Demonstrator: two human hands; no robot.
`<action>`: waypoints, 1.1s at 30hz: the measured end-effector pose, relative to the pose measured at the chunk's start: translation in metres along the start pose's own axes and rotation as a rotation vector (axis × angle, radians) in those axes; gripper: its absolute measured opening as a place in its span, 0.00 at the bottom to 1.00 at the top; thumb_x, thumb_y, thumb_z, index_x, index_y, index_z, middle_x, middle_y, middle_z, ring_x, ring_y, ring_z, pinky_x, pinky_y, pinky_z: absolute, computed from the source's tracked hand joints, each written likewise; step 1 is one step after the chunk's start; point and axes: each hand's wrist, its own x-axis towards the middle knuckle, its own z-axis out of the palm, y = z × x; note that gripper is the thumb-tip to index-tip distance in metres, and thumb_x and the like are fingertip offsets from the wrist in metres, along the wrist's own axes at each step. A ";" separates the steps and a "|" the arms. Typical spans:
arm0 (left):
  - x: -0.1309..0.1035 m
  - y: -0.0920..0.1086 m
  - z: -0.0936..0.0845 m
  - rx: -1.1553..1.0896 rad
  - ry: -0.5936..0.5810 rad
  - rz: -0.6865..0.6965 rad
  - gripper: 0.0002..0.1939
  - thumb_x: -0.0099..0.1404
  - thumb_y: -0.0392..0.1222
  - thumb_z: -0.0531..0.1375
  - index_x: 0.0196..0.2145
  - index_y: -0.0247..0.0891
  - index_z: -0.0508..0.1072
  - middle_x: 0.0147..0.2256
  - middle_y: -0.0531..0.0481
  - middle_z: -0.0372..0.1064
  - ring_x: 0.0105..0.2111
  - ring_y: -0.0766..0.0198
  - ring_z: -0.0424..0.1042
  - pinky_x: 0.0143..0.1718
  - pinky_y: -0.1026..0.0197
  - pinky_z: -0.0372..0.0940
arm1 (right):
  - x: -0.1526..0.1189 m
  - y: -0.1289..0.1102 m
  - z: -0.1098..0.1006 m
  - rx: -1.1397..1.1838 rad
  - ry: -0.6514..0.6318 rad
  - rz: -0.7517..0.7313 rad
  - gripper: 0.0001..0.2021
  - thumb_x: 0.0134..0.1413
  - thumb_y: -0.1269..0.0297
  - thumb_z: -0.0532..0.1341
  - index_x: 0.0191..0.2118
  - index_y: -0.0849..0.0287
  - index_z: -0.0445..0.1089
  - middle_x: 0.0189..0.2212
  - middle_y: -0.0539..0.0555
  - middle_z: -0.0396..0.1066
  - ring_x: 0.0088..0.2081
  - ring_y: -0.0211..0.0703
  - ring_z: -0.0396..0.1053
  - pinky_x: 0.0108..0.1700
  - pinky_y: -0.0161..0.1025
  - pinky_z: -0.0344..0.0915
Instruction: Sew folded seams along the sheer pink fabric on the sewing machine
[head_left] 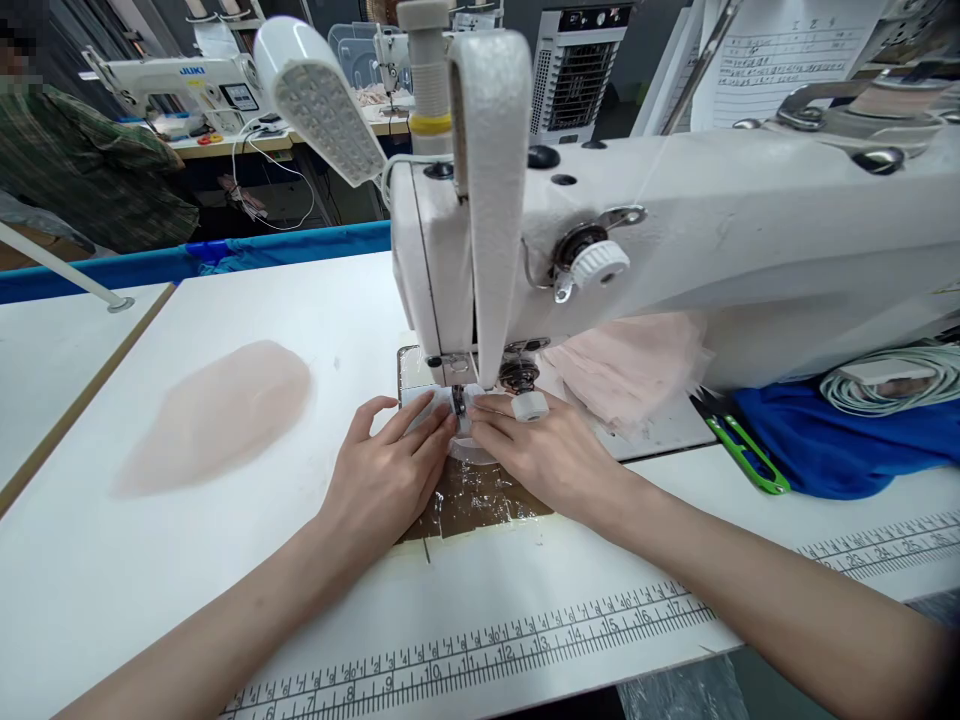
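A white sewing machine [675, 220] stands before me, its presser foot [459, 400] low over the bed. Under the foot lies a small, sheer, pale fabric piece [474, 450], mostly covered by my fingers. Left of the foot, my left hand [394, 460] lies with fingers stretched and slightly apart, fingertips on the fabric. From the right, my right hand [544, 450] has its fingers close together and bent onto the fabric beside the foot; its thumb is hidden. A pale pink sheer fabric piece [217, 415] lies flat on the white table, left of my hands.
Behind the needle area sits a pile of pink sheer fabric [637, 370]. Green thread snips [746, 455] lie beside a blue cloth [825, 440] with a coiled cable [892, 380]. A ruler strip [510, 645] runs along the front edge. A person [90, 170] is at the back left.
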 end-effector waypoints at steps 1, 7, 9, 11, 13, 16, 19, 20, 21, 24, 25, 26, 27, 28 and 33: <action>0.000 0.000 0.000 0.001 0.000 -0.002 0.13 0.68 0.31 0.53 0.47 0.38 0.73 0.46 0.48 0.75 0.50 0.56 0.72 0.49 0.50 0.57 | 0.000 0.000 0.000 0.005 -0.001 -0.004 0.13 0.54 0.84 0.50 0.33 0.63 0.68 0.37 0.58 0.76 0.39 0.42 0.72 0.49 0.42 0.65; -0.002 0.000 0.001 -0.027 0.000 -0.017 0.15 0.68 0.31 0.53 0.48 0.39 0.73 0.46 0.47 0.75 0.51 0.54 0.71 0.49 0.49 0.58 | -0.001 0.000 0.002 0.001 -0.011 0.000 0.13 0.56 0.84 0.50 0.35 0.63 0.68 0.39 0.58 0.76 0.40 0.42 0.72 0.50 0.42 0.64; -0.002 0.001 0.002 -0.021 0.006 -0.021 0.15 0.67 0.30 0.54 0.49 0.38 0.73 0.47 0.47 0.75 0.51 0.54 0.71 0.49 0.50 0.57 | -0.001 0.001 0.003 -0.003 -0.009 -0.002 0.13 0.56 0.84 0.50 0.35 0.63 0.68 0.38 0.57 0.76 0.39 0.41 0.72 0.50 0.42 0.64; -0.002 0.002 0.001 -0.004 0.008 -0.020 0.15 0.67 0.31 0.54 0.49 0.38 0.72 0.47 0.46 0.74 0.50 0.54 0.71 0.49 0.50 0.57 | -0.001 0.002 0.003 0.000 -0.001 -0.001 0.13 0.56 0.84 0.50 0.36 0.63 0.68 0.37 0.56 0.76 0.39 0.41 0.72 0.51 0.42 0.63; -0.002 0.003 0.000 0.019 0.011 -0.014 0.14 0.68 0.32 0.54 0.50 0.38 0.72 0.48 0.46 0.74 0.50 0.54 0.71 0.49 0.49 0.57 | -0.001 0.003 0.002 0.026 -0.001 0.018 0.11 0.57 0.80 0.51 0.36 0.63 0.69 0.37 0.56 0.76 0.39 0.42 0.72 0.51 0.43 0.62; -0.002 0.003 -0.002 0.034 0.013 -0.005 0.13 0.68 0.35 0.54 0.49 0.38 0.72 0.47 0.46 0.74 0.50 0.54 0.71 0.48 0.49 0.58 | 0.000 0.003 -0.005 0.105 -0.054 0.094 0.09 0.60 0.64 0.56 0.39 0.64 0.70 0.40 0.59 0.75 0.41 0.47 0.71 0.51 0.46 0.62; -0.004 -0.002 -0.005 0.032 -0.002 -0.035 0.15 0.68 0.38 0.54 0.50 0.38 0.71 0.47 0.45 0.74 0.52 0.50 0.70 0.49 0.47 0.57 | 0.000 0.000 -0.015 0.159 -0.106 0.161 0.22 0.57 0.48 0.58 0.41 0.65 0.72 0.40 0.62 0.74 0.44 0.52 0.69 0.52 0.50 0.60; -0.005 -0.004 -0.006 0.042 -0.002 -0.056 0.16 0.67 0.38 0.54 0.52 0.38 0.70 0.48 0.44 0.73 0.52 0.49 0.69 0.50 0.45 0.57 | 0.000 -0.001 -0.018 0.182 -0.099 0.170 0.23 0.57 0.46 0.58 0.40 0.65 0.73 0.38 0.62 0.75 0.43 0.52 0.70 0.53 0.51 0.59; -0.007 -0.006 -0.008 0.055 0.002 -0.074 0.19 0.66 0.37 0.54 0.54 0.37 0.69 0.49 0.43 0.72 0.52 0.48 0.69 0.50 0.45 0.57 | -0.001 -0.003 -0.020 0.217 -0.077 0.176 0.23 0.58 0.45 0.57 0.39 0.64 0.73 0.35 0.60 0.75 0.40 0.50 0.70 0.54 0.51 0.59; -0.009 -0.007 -0.014 0.043 0.055 -0.063 0.24 0.64 0.32 0.53 0.58 0.36 0.64 0.52 0.43 0.70 0.52 0.50 0.69 0.49 0.47 0.57 | -0.003 -0.005 -0.022 0.317 0.028 0.215 0.17 0.62 0.56 0.54 0.34 0.61 0.75 0.24 0.52 0.74 0.30 0.42 0.70 0.53 0.46 0.59; -0.009 -0.005 -0.015 0.001 0.068 -0.029 0.24 0.64 0.31 0.53 0.58 0.37 0.64 0.53 0.44 0.69 0.52 0.52 0.69 0.49 0.48 0.57 | -0.003 -0.004 -0.020 0.311 0.048 0.225 0.14 0.61 0.62 0.53 0.33 0.60 0.75 0.23 0.51 0.73 0.29 0.41 0.70 0.53 0.44 0.60; -0.009 -0.003 -0.017 -0.054 0.062 0.016 0.23 0.65 0.31 0.52 0.57 0.37 0.64 0.53 0.46 0.70 0.52 0.54 0.69 0.49 0.49 0.57 | -0.003 -0.003 -0.019 0.279 0.049 0.226 0.13 0.60 0.68 0.53 0.33 0.60 0.75 0.25 0.52 0.74 0.31 0.41 0.70 0.53 0.43 0.60; -0.009 -0.001 -0.017 -0.109 0.040 0.062 0.22 0.66 0.33 0.51 0.57 0.38 0.65 0.53 0.47 0.70 0.52 0.55 0.69 0.50 0.50 0.57 | -0.004 -0.001 -0.017 0.227 0.031 0.219 0.12 0.57 0.72 0.52 0.35 0.61 0.75 0.28 0.54 0.75 0.35 0.42 0.71 0.53 0.43 0.60; -0.008 0.001 -0.018 -0.149 0.008 0.100 0.20 0.67 0.35 0.51 0.56 0.37 0.65 0.52 0.47 0.71 0.51 0.56 0.70 0.50 0.50 0.58 | -0.004 0.000 -0.016 0.168 0.005 0.206 0.13 0.55 0.75 0.52 0.37 0.63 0.74 0.31 0.56 0.76 0.38 0.43 0.71 0.54 0.44 0.59; -0.008 -0.008 -0.020 0.062 0.033 -0.045 0.18 0.67 0.42 0.57 0.53 0.35 0.68 0.45 0.43 0.75 0.49 0.50 0.71 0.52 0.45 0.57 | -0.004 0.004 -0.020 0.124 -0.038 0.197 0.15 0.50 0.74 0.53 0.39 0.63 0.75 0.22 0.52 0.73 0.28 0.41 0.69 0.56 0.46 0.58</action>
